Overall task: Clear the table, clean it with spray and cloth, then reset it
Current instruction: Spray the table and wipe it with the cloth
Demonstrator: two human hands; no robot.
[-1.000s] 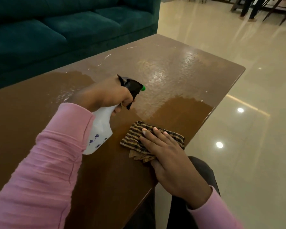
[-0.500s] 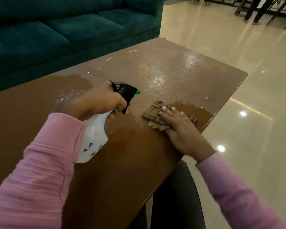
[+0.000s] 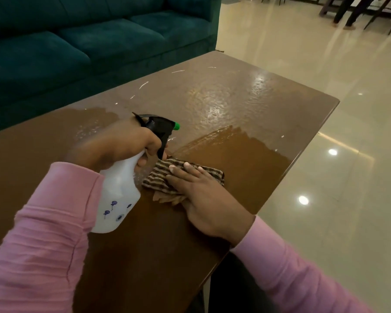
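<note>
Striped cloth (image 3: 158, 177) back beside the spray bottle (image 3: 120, 190) under flat right hand (image 3: 203, 199), left hand (image 3: 122, 143) tight round its neck.

The left hand (image 3: 122, 146) is smeared with blur and hides the neck of the spray bottle (image 3: 120, 190) it grips. The bottle's small blue print is too fine to make out. The right hand (image 3: 203, 195) lies flat on the cloth (image 3: 157, 177), covering its middle. The table (image 3: 235, 98) is cut off at 9 and 6 o'clock. At 1 o'clock the top edge crops dark furniture legs (image 3: 345, 12).
</note>
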